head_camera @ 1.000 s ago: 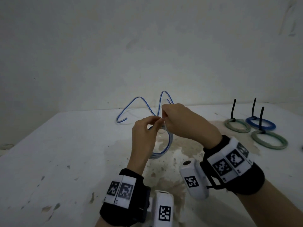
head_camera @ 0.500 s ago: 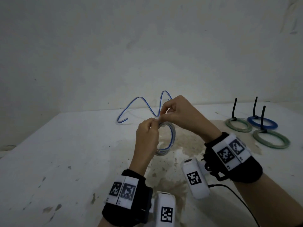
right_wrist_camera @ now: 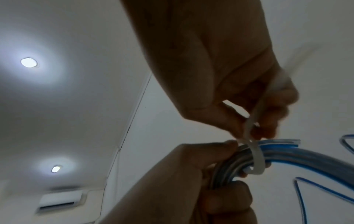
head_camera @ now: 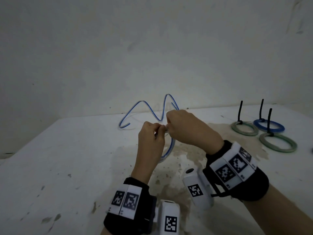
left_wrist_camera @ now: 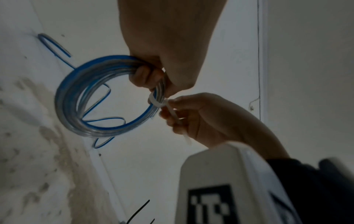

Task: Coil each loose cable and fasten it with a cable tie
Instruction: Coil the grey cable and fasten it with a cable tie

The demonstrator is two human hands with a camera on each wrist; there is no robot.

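Above table [head_camera: 71, 150]: left hand [head_camera: 150, 139] grips coil [left_wrist_camera: 76, 98], right hand [head_camera: 188, 128] pinches tie [right_wrist_camera: 314, 159].

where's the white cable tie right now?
Looped around the blue coil, held above the table's middle. In the left wrist view the white cable tie sits between the left hand and right hand.

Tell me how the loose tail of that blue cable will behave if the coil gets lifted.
The loose tail holds tall humps above the table, so it is probably springy, not limp. The coil hangs from the left hand, so it likely weighs little. The tail will probably swing.
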